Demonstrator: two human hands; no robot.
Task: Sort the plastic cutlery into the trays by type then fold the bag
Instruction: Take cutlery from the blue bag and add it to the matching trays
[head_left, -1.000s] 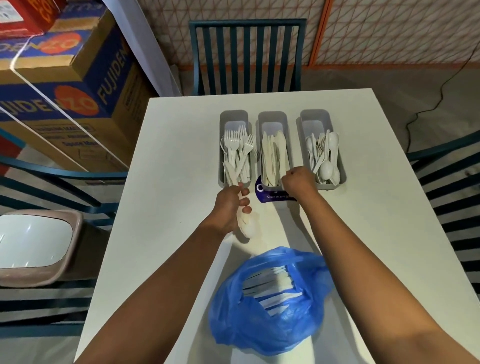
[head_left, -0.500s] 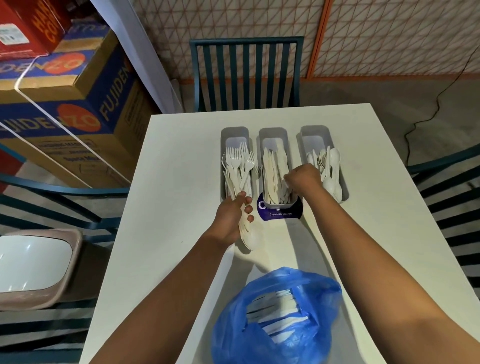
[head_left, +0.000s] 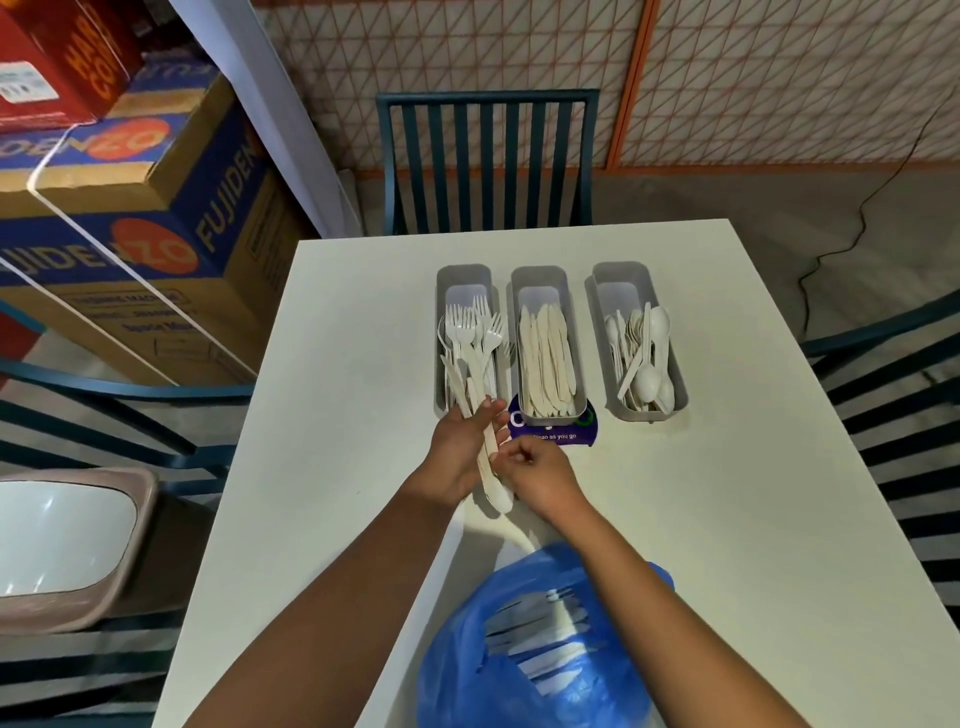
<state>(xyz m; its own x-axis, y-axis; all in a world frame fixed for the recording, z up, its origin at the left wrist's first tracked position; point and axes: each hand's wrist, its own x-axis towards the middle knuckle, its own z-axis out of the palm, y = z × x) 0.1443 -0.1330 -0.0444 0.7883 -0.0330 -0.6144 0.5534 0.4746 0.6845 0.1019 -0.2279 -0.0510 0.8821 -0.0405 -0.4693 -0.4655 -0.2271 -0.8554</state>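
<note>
On the white table, centre of frame:
Left tray (head_left: 464, 275): grey, holding white plastic forks (head_left: 475, 332), tines toward the top of the frame.
Middle tray (head_left: 538, 277): knives (head_left: 546, 358) lying side by side; its near end rests on a purple sticker (head_left: 563, 435).
Right tray (head_left: 621, 273): spoons (head_left: 647, 358) in a loose heap.
Blue bag (head_left: 535, 675): bottom centre, mouth open, more white cutlery visible inside.
Table (head_left: 343, 395): white, square-cornered, filling the middle of the frame.
Room: teal slatted chair (head_left: 488, 156) at top centre, stacked cardboard boxes (head_left: 130, 218) upper left, a pinkish bin (head_left: 67, 540) at the left edge, a black cable on the floor upper right.
Left hand (head_left: 462, 452): just below the fork tray, fingers wrapped loosely round a small bundle of cutlery (head_left: 488, 467), a spoon bowl sticking out at the near end.
Right hand (head_left: 540, 473): beside the left, fingers curled, fingertips at the bundle; whether it has hold of a piece I can't tell.
</note>
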